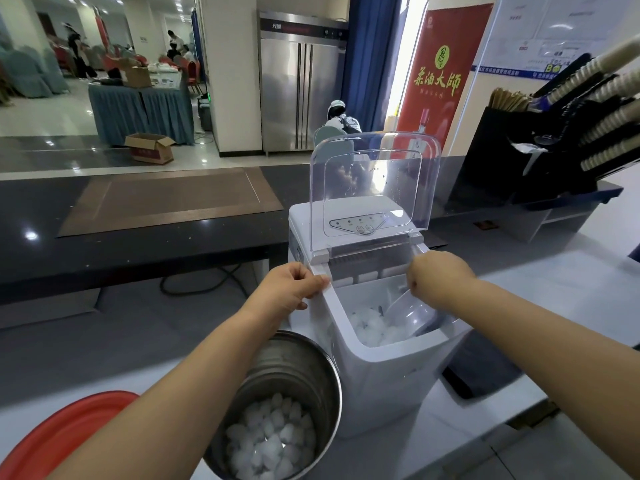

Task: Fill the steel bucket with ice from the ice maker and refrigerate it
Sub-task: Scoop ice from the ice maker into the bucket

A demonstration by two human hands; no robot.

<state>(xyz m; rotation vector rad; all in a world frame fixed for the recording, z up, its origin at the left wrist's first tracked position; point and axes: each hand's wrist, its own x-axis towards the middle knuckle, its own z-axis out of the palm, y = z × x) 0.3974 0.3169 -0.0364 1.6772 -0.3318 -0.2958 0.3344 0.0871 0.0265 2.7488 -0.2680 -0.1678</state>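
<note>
We have the steel bucket (294, 372) on the white surface (571, 306), just beside the ice maker's (381, 382) front-left corner, its bottom covered with ice cubes (270, 441). The left hand (291, 289) grips the maker's left rim, fingers curled over the edge. The right hand (440, 278) holds the clear scoop (408, 313), whose bowl is down in the bin by the right wall, next to the bin ice (370, 327). The clear lid (374, 181) stands upright at the back. A red container (62, 438) sits left of the bucket at the frame edge. The surface runs on to the right.
</note>
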